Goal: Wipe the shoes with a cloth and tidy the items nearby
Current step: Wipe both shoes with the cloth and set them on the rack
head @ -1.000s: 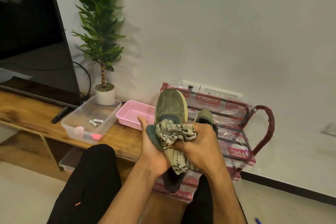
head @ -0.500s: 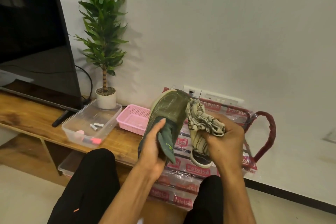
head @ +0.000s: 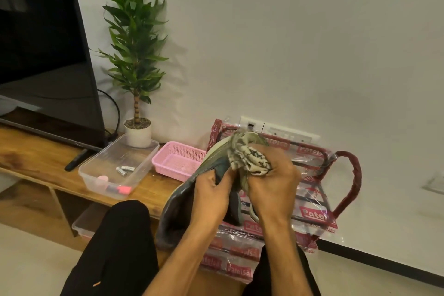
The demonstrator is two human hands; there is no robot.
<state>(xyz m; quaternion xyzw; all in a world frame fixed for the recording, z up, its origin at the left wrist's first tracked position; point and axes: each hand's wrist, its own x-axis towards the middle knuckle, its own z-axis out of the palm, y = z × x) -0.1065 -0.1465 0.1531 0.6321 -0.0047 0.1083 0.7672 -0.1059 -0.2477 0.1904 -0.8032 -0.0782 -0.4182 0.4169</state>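
Head view gives me the left hand curled round the grey-green shoe, tilted above the knees, while the right hand clutches the patterned cloth pressed against its toe end. Red labels on the plastic-wrapped rack behind read "Patelsa"; the pink basket and shelf edge sit just left of the shoe.
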